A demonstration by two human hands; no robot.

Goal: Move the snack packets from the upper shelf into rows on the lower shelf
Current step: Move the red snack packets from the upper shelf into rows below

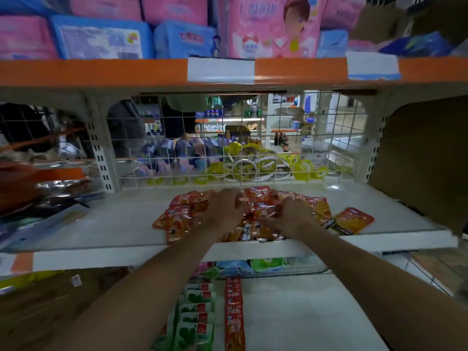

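Left hand (225, 211) and right hand (288, 220), grips clamped, clutch snack packets (177, 216) heaped beneath them.

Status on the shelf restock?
Left hand on packet pile, grip unclear; right hand grips it. Lower shelf: green row, red row started. Nothing blocking.

The light is dim and bluish, brighter behind the wire grid (253, 153) where the far aisle glows. Shadow fills the cardboard (417, 160) at right. Motion blur smears the left edge and upper right; the 2 white labels (220, 70) read blank. Wide-angle distortion bows the orange shelf edge (101, 72). Foil on the snack packets (182, 216) glints faintly.
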